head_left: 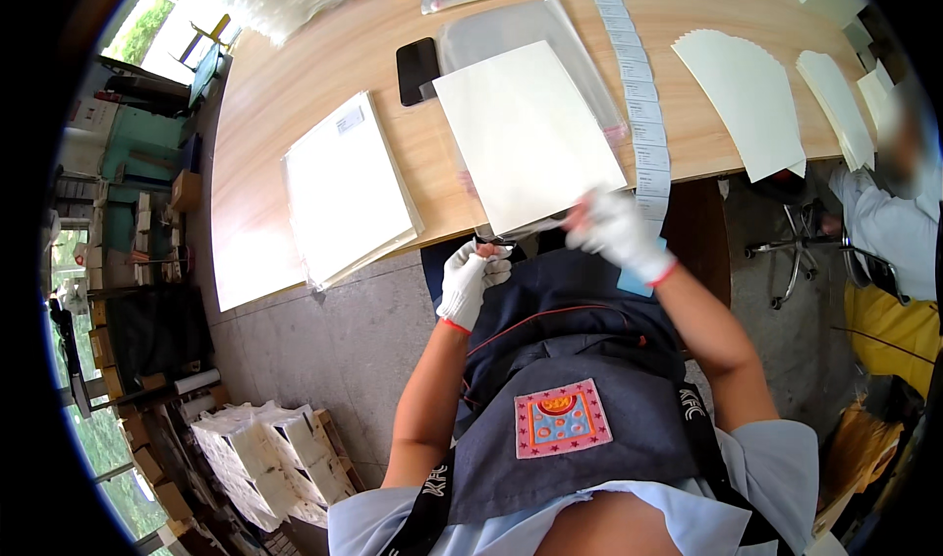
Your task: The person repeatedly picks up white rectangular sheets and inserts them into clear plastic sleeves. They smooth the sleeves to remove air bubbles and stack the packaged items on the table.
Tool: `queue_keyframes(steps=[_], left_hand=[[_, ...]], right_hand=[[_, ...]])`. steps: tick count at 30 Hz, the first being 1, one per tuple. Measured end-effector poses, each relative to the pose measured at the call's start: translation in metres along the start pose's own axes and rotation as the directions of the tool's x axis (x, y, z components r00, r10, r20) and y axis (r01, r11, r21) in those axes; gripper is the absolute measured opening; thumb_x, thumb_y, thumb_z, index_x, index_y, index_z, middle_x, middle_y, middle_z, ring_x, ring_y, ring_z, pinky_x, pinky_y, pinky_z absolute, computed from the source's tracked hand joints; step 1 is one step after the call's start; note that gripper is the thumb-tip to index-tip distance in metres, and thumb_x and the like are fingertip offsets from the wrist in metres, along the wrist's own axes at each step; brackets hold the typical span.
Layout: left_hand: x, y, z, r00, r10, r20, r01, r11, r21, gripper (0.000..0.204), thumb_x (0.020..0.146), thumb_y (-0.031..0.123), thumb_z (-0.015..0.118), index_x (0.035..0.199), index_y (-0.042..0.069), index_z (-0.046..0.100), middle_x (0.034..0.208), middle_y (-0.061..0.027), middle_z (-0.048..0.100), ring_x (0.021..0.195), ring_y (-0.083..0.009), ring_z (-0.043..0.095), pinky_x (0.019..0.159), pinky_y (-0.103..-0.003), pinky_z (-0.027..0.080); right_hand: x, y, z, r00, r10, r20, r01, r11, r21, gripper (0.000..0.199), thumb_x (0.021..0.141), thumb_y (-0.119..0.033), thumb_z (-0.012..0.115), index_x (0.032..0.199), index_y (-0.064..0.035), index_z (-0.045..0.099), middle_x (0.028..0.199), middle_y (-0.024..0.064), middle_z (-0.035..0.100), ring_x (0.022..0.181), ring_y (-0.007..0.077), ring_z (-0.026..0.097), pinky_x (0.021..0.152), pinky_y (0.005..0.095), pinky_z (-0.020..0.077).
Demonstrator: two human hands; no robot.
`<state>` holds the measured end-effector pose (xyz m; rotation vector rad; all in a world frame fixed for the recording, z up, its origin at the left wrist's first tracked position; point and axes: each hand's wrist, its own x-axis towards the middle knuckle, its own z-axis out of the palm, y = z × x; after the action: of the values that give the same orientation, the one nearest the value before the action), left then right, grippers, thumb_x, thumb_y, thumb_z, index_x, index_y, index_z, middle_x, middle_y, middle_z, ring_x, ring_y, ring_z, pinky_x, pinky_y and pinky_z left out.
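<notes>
My left hand, in a white knitted glove with bare fingertips, is closed in a pinch at the table's front edge, by the lower corner of a large white sheet. What lies in its fingertips is too small to make out. My right hand, gloved alike, is smeared by motion near the sheet's right lower corner. A pale, see-through streak runs between the two hands, perhaps clear plastic. Under the sheet lie clear plastic bags. A strip of printed labels hangs over the table edge beside my right hand.
Left on the wooden table lies a stack of bagged white sheets. A black phone sits beside the bags. Fanned white sheets lie to the right, near another person's sleeve. An office chair stands below.
</notes>
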<state>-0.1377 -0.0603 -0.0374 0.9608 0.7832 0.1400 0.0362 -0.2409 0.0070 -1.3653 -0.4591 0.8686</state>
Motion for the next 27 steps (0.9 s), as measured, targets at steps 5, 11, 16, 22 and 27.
queue_keyframes(steps=[5, 11, 16, 22, 27], left_hand=[[-0.008, -0.001, -0.002, 0.999, 0.049, 0.011, -0.05, 0.981, 0.188, 0.02, 0.089, 0.021, 0.054, 0.089, 0.001, 0.058, 0.086, -0.009, 0.064, 0.067, -0.0136, 0.061, 0.064, -0.027, 0.052], [-0.017, -0.017, -0.022, 0.877, 0.472, -0.094, -0.325, 0.725, 0.608, 0.013, 0.086, 0.01, 0.058, 0.096, 0.001, 0.059, 0.084, -0.0075, 0.064, 0.069, -0.0124, 0.061, 0.062, -0.025, 0.049], [-0.001, -0.013, -0.001, 0.418, 0.792, 0.444, -0.524, -0.189, 0.831, 0.031, 0.062, 0.001, 0.071, 0.09, 0.011, 0.061, 0.1, -0.0072, 0.062, 0.07, -0.0204, 0.061, 0.055, -0.031, 0.049], [0.01, -0.003, -0.006, 0.463, 0.756, 0.463, -0.602, -0.115, 0.79, 0.025, 0.064, 0.001, 0.072, 0.074, 0.006, 0.049, 0.078, -0.0076, 0.06, 0.064, -0.0238, 0.057, 0.053, -0.033, 0.045], [0.015, -0.017, -0.007, 0.779, 0.623, -0.071, -0.513, 0.699, 0.498, 0.018, 0.083, 0.008, 0.062, 0.074, 0.005, 0.046, 0.064, -0.0003, 0.05, 0.056, -0.0087, 0.048, 0.053, -0.023, 0.04]], right_hand=[[-0.076, 0.065, -0.264, 0.649, -0.11, -0.752, 0.188, 0.982, 0.019, 0.011, 0.084, -0.014, 0.053, 0.086, -0.0041, 0.058, 0.072, 0.0041, 0.057, 0.057, 0.0113, 0.052, 0.047, 0.0226, 0.0387], [-0.127, 0.052, -0.208, 0.833, 0.255, -0.492, -0.449, -0.208, -0.869, 0.029, 0.081, -0.034, 0.054, 0.079, -0.0065, 0.062, 0.09, 0.0187, 0.062, 0.086, 0.035, 0.06, 0.074, 0.0442, 0.0481], [-0.053, -0.02, -0.074, 0.901, -0.434, -0.003, 0.106, 0.228, -0.968, 0.025, 0.067, -0.022, 0.071, 0.085, -0.0108, 0.057, 0.08, 0.0074, 0.062, 0.074, 0.0267, 0.06, 0.065, 0.0371, 0.0469], [0.001, -0.009, -0.056, 0.866, -0.397, 0.304, 0.339, 0.021, -0.94, 0.027, 0.062, -0.02, 0.072, 0.083, -0.0112, 0.059, 0.088, 0.0024, 0.057, 0.085, 0.0231, 0.055, 0.075, 0.0352, 0.0422], [0.014, 0.003, -0.055, 0.916, -0.375, 0.146, 0.232, 0.197, -0.952, 0.016, 0.075, -0.022, 0.064, 0.076, -0.0076, 0.056, 0.082, 0.0053, 0.056, 0.081, 0.025, 0.055, 0.068, 0.0375, 0.0419]])
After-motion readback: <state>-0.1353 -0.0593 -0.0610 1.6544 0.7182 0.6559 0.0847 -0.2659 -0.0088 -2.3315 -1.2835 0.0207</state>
